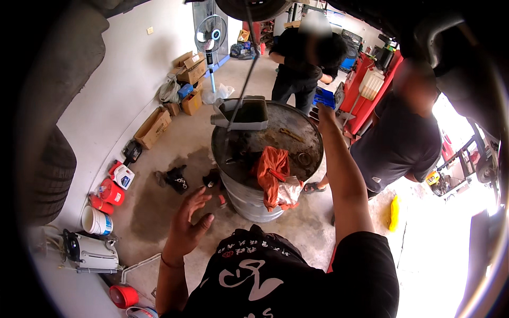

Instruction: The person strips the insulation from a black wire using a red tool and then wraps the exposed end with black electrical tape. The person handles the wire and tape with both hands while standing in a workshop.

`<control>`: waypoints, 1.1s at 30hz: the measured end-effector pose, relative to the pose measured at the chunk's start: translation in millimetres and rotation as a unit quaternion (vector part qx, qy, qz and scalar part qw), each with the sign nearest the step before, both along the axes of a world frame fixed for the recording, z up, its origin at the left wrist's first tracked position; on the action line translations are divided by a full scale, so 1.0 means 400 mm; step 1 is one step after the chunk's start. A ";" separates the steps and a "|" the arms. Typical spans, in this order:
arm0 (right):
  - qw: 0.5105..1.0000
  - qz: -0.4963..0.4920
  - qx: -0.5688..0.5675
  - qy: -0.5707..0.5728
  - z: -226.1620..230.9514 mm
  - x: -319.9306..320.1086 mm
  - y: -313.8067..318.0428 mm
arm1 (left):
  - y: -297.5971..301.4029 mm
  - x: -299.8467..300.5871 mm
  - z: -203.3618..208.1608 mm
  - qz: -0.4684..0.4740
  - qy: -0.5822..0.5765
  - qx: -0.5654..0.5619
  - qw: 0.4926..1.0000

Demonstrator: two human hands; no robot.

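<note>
My left hand point(192, 218) is raised over the floor left of a metal drum point(241, 191). Its fingers are apart and nothing is in it. Stretched forward past the drum's right side, my right hand point(322, 112) grips a bright blue object point(324, 97), whose kind I cannot make out. On the drum lid lie an orange plastic bag point(271, 168) with a whitish wrapper point(289, 191), a yellowish strip-shaped piece point(291, 135) and a ring point(304, 159). A grey rectangular pan point(244, 125) with dark contents rests at the lid's far left edge.
Two people in dark clothes stand close by, one beyond the drum point(299, 69), one at right point(395, 143). Cardboard boxes point(154, 127), red and white buckets point(97, 220) and a standing fan point(210, 40) line the left wall. Vehicle parts point(254, 8) hang overhead.
</note>
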State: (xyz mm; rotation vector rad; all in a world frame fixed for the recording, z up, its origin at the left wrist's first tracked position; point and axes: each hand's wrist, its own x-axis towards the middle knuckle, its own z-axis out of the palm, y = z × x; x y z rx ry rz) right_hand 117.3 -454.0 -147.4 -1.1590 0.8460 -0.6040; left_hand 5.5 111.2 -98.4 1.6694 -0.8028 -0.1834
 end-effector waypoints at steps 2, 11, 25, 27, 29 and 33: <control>1.000 -0.016 -0.010 0.006 -0.006 -0.013 -0.013 | 0.007 -0.007 -0.027 0.001 0.023 0.008 1.000; 0.992 0.057 -0.115 0.022 -0.055 0.020 -0.074 | 0.045 -0.042 -0.150 0.022 0.189 -0.011 0.982; 0.897 0.037 -0.415 0.151 -0.242 0.133 0.160 | 0.045 -0.125 -0.147 0.040 0.239 -0.016 0.970; 0.877 0.012 -0.466 0.120 -0.223 0.078 0.227 | 0.065 -0.149 -0.136 0.039 0.223 0.029 0.974; 0.845 -0.018 -0.531 0.064 -0.165 -0.016 0.284 | 0.056 -0.171 -0.095 0.020 0.175 0.099 0.979; 0.749 -0.023 -0.653 -0.109 -0.036 -0.273 0.438 | -0.030 -0.156 0.027 -0.140 0.170 0.076 0.972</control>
